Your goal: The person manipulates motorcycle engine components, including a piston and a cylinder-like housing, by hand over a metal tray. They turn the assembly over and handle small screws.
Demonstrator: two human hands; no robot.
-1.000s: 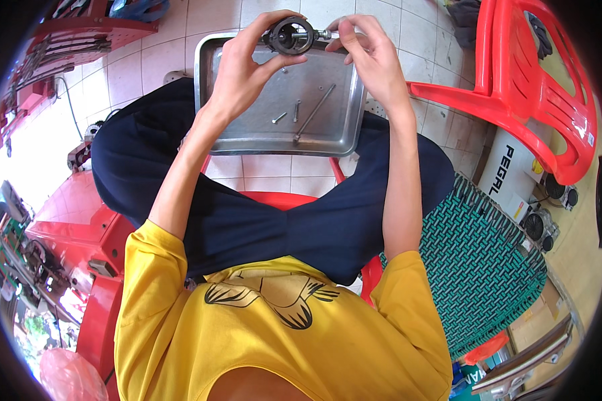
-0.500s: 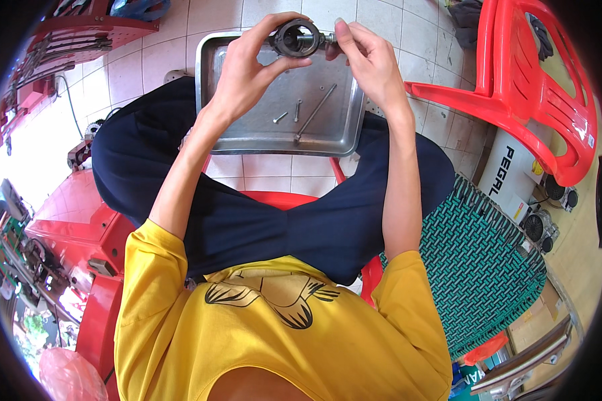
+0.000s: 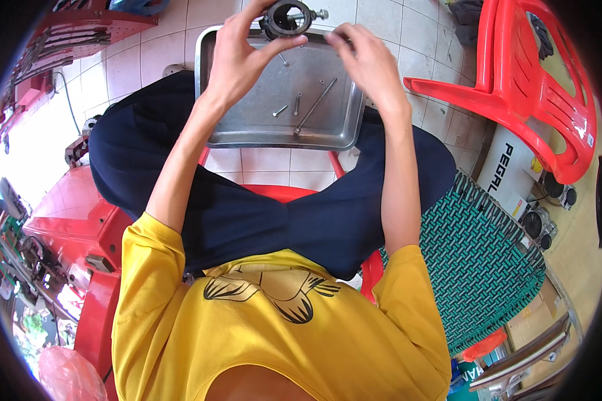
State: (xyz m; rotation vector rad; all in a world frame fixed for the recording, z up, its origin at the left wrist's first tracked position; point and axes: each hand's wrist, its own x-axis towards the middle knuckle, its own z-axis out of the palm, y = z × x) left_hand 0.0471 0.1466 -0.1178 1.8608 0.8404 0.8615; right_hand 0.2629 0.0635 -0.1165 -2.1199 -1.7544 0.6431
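Observation:
My left hand (image 3: 234, 67) grips a black metal ring-shaped clamp (image 3: 267, 27) over the far edge of a metal tray (image 3: 247, 130). A silver bolt (image 3: 320, 14) passes through the clamp, its end sticking out to the right. Just to the right and nearer to me is my right hand (image 3: 371, 67), apart from the bolt, its fingers curved and parted with nothing visible in them. In the tray lie a long thin bolt (image 3: 318, 103), a short bolt (image 3: 280, 111), another short bolt (image 3: 297, 105), a further screw (image 3: 283, 59) and a tiny nut (image 3: 322, 81).
The tray rests across my folded legs (image 3: 247, 227). On the right are a red plastic chair (image 3: 515, 73), a green woven seat (image 3: 481, 260) and a white cylinder (image 3: 505, 167). A red metal cabinet (image 3: 73, 214) stands at the left, with a red tool rack (image 3: 80, 40) farther off.
My right hand has let go of the bolt and moved slightly right and toward me. My left hand has lifted the clamp a little farther away. A screw near the tray's far side now shows.

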